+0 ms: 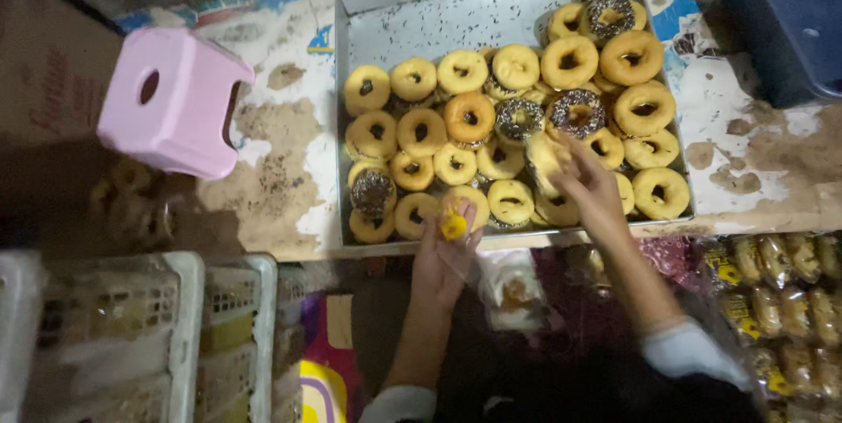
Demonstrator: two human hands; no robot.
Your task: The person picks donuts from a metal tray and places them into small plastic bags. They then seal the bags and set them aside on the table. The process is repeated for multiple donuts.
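— What does the head view show at the middle?

— A metal tray [412, 24] lies on a worn, patchy painted floor [281, 186], filled with ring doughnuts [517, 125]. Most are plain golden; a few carry dark chocolate with sprinkles, such as one [576, 112] near the tray's centre and two stacked at the top right corner.

— And the hands?

— The right hand [589, 179] reaches over the tray's near rows, its fingers closed on a plain doughnut [545, 158] that it tips up on edge. The left hand [445, 256] sits at the tray's near rim, fingers pinched narrowly around a small yellow piece [453, 227]; what that piece is I cannot tell through the blur.

— What lies round about?

— A pink plastic stool [175, 99] stands to the left of the tray, well apart from it. Further left, dim doughnuts [132, 195] lie in shadow. White plastic crates [189, 335] fill the lower left. On the lower right, bagged doughnuts [781, 300] lie in rows just beside the right forearm. A dark blue bin [789, 20] stands at the upper right.

— Anything blocking sight?

— The right hand and wrist cover some doughnuts in the near rows, and the left fingers hide part of the tray's rim. A clear bag [509, 287] lies between the two forearms.
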